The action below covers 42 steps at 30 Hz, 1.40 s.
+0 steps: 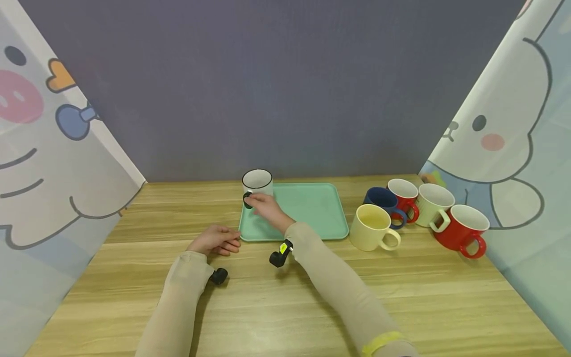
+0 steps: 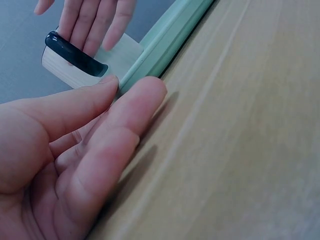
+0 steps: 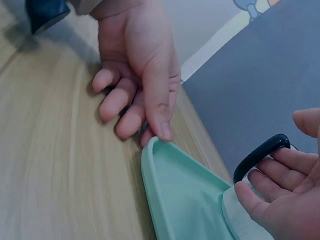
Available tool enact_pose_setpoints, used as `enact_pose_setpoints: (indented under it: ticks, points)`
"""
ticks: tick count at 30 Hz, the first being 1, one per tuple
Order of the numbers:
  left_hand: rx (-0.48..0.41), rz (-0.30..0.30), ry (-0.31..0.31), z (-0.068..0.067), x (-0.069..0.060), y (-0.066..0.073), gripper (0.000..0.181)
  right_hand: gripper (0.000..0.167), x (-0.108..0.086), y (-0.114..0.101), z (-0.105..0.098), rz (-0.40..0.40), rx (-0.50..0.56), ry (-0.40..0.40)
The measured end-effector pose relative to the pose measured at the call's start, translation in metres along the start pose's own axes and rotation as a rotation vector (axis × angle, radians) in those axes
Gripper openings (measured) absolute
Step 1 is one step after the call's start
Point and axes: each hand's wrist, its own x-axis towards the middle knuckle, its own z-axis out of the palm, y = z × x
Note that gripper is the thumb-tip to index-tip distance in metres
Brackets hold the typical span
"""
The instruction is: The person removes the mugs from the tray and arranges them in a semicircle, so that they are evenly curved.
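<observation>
A white mug with a black rim and black handle is at the back left corner of a mint green tray. My right hand holds it by the handle, fingers behind the loop and thumb at its near end. Whether the mug's base fully rests on the tray is hidden. My left hand is at the tray's front left corner. In the right wrist view, its thumb and forefinger pinch the corner rim, while the other fingers curl loosely above the wood.
Right of the tray are a yellow mug, a blue mug, a pale green mug and two red mugs, one behind and one farther right. A grey panel rises behind the wooden table.
</observation>
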Motion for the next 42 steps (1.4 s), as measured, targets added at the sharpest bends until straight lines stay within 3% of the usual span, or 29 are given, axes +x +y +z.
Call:
enact_pose_setpoints:
  ticks: [5, 10, 14, 25, 30, 38, 42]
  points:
    - [0.010, 0.012, -0.008, 0.002, -0.002, 0.001, 0.044, 0.049, 0.001, -0.001, 0.002, 0.039, 0.077, -0.001]
    - [0.019, 0.011, -0.011, 0.003, -0.002, 0.003, 0.044, 0.039, -0.001, -0.001, -0.001, 0.012, 0.052, 0.018]
    - [0.020, 0.003, -0.007, 0.004, -0.003, 0.003, 0.043, 0.031, -0.003, 0.000, -0.005, -0.019, 0.005, 0.056]
    - [0.015, 0.000, -0.002, 0.001, -0.002, -0.002, 0.043, 0.031, -0.004, -0.001, -0.024, -0.011, -0.193, 0.184]
    - [0.006, 0.008, -0.016, 0.000, -0.002, -0.003, 0.044, 0.036, -0.003, -0.007, -0.034, -0.006, -0.240, 0.210]
    - [0.007, 0.022, -0.036, 0.000, -0.003, 0.000, 0.041, 0.034, 0.000, -0.013, -0.053, -0.071, -0.344, 0.348]
    - [0.006, 0.019, -0.027, 0.000, -0.002, 0.000, 0.040, 0.034, -0.002, -0.015, -0.062, -0.068, -0.351, 0.377]
